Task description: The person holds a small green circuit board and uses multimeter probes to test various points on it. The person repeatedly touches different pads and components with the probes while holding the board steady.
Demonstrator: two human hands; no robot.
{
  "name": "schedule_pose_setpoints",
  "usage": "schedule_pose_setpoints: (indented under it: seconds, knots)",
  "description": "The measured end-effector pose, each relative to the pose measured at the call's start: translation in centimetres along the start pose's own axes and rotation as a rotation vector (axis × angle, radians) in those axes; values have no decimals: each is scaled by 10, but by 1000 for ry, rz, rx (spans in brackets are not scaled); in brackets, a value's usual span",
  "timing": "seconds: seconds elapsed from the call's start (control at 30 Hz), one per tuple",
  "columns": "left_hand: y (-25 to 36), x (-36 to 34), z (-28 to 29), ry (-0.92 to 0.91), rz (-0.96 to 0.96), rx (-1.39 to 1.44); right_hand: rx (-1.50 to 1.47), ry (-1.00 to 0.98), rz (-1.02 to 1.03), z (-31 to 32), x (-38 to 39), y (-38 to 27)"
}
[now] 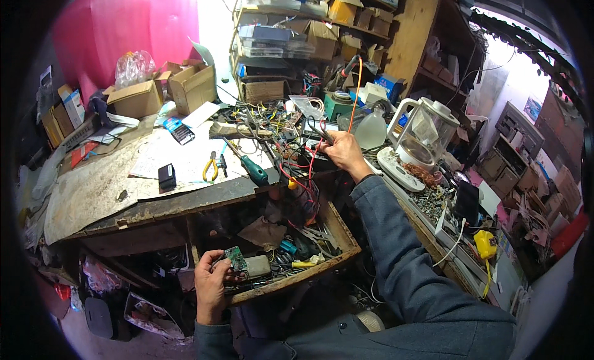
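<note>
A small green circuit board (pixel 235 259) is pinched between the thumb and fingers of my left hand (pixel 214 274), above the front of the open drawer (pixel 337 227). My right hand (pixel 344 153) reaches over the bench's right side, its fingers closed around a dark, slim tool (pixel 323 133) whose kind I cannot make out. Red and black wires (pixel 309 169) hang beside that hand, down toward the drawer. A green-handled screwdriver (pixel 252 169) and yellow-handled pliers (pixel 211 168) lie on the bench, left of the wires.
Tangled wires and parts crowd the bench's back. A clear bottle (pixel 371 130) and a glass kettle (pixel 427 134) stand right of my right hand. A brush (pixel 238 131), a black box (pixel 167 176) and cardboard boxes (pixel 193 87) are on the left. Hand tools fill the drawer.
</note>
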State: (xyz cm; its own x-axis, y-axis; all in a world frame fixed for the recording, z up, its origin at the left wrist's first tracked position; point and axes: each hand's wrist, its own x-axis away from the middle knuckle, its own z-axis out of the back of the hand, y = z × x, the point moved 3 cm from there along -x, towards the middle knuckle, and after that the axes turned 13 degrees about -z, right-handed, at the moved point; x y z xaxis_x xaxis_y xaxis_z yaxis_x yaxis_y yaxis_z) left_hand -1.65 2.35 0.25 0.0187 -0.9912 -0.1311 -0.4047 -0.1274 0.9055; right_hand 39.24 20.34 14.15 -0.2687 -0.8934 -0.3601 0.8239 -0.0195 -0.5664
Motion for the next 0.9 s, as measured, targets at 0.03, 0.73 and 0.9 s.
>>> schedule_pose_setpoints:
  seconds: [0.03,0.73,0.9]
  knots:
    - [-1,0,3,-4,-7,-4,26,23,7,0,1,-5]
    - [-2,-4,4,13,8,38,-1186,-727,-223,5,105,-70]
    - [5,-3,5,36,-19,26,-1003,-817,-104,-74,146,-121]
